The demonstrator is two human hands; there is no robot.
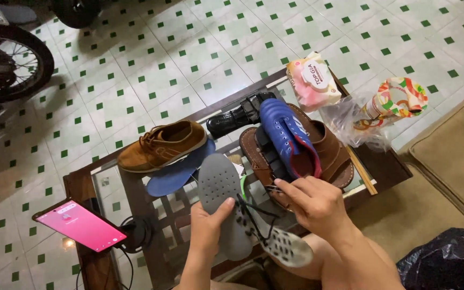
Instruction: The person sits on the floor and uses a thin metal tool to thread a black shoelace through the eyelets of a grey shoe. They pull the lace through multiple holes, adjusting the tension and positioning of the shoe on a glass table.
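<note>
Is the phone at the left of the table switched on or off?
On: the phone screen glows bright pink, and a cable leads from its lower end.

Both arms are bare, with no sleeves to see. The left hand (206, 225) and the right hand (313, 201) wear no gloves. There seem to be no rings, but the fingers look small here.

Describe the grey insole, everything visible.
The grey insole is a flat, foot-shaped pad, looks like foam or rubber, with rows of small perforations across its rounded toe end. It points away from the person, over the glass table. The left hand grips it mid-length, thumb on top. Its toe end overlaps the blue insole; a black lace crosses its right edge.
</note>
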